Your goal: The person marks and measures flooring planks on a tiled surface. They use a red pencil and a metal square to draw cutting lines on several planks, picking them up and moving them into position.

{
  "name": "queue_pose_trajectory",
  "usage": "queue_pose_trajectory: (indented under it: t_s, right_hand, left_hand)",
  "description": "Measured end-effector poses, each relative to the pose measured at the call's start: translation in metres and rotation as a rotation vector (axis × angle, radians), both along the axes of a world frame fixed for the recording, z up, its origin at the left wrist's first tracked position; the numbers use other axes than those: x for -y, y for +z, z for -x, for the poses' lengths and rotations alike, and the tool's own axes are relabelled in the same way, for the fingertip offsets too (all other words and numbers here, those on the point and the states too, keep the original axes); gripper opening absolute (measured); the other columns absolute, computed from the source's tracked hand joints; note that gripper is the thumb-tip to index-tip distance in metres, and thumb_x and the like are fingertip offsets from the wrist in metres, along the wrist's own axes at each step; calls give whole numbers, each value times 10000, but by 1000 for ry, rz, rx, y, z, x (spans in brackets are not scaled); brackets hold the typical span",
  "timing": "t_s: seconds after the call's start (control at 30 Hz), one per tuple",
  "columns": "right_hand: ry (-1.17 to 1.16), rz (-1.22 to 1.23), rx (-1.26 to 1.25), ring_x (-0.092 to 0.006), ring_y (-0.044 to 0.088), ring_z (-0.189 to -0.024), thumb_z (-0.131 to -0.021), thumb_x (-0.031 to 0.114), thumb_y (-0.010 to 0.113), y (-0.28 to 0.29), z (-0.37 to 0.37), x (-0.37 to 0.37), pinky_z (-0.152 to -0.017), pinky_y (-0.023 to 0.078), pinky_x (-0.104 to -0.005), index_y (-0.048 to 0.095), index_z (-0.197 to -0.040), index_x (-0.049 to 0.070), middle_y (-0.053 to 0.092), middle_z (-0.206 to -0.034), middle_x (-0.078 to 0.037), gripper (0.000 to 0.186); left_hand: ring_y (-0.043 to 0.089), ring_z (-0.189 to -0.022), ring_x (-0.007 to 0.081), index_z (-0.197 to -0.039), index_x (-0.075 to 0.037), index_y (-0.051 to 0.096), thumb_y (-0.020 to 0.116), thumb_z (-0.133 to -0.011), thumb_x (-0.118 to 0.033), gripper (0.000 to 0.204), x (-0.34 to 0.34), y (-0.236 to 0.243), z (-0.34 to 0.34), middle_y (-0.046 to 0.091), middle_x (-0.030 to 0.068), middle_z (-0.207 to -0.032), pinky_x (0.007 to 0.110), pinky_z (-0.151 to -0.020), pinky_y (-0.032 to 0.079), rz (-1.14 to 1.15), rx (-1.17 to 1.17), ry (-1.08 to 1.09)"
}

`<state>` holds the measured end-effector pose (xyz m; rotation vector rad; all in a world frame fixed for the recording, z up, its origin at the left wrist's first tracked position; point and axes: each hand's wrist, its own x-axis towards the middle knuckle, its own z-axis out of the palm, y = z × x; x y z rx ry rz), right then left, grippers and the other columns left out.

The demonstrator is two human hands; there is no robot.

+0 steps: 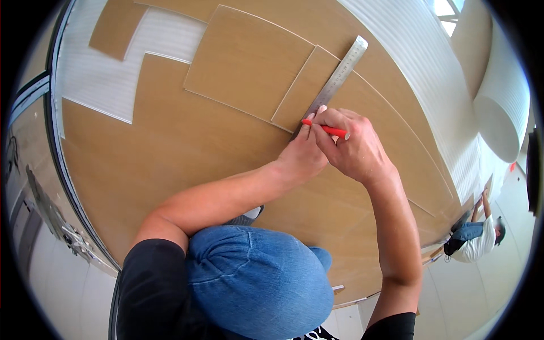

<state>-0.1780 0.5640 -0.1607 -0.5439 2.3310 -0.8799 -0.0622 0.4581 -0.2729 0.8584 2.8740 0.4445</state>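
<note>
A long metal ruler (340,76) lies slanted over a rectangular brown-faced sheet piece (309,85) ahead of me. My left hand (303,153) presses down on the ruler's near end, its fingers along the metal. Just to the right, my right hand (360,144) is closed round a red pen (334,131), with the pen's tip end close to the ruler's edge and my left fingers. The exact point of contact is hidden by my fingers.
A large brown sheet (170,153) spreads under my arms, with another cut piece (243,54) beside the ruler. White ribbed foam (408,51) covers the right side, near a big white roll (501,113). At the far right a person (476,238) handles something.
</note>
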Motion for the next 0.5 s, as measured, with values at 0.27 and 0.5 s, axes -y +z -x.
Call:
queue_pose_trajectory:
  t_s: [0.27, 0.5]
  right_hand:
    - [-7, -2, 97, -409, 684, -807, -942, 167, 717, -2, 0, 2, -718, 565, -467, 717, -939, 33, 709, -867, -191, 134]
    - [24, -73, 214, -427, 681, -777, -960, 204, 690, -1, 2, 14, -715, 563, -482, 714, -922, 46, 708, -794, -217, 164]
  left_hand:
    - [531, -1347, 333, -1345, -29, 647, 635, -961, -220, 428, -1, 6, 1, 604, 164, -1389, 480, -1113, 454, 9, 25, 22]
    - [533, -1343, 330, -1336, -30, 654, 641, -952, -219, 429, -5, -8, -8, 608, 184, -1375, 463, -1107, 462, -60, -85, 67]
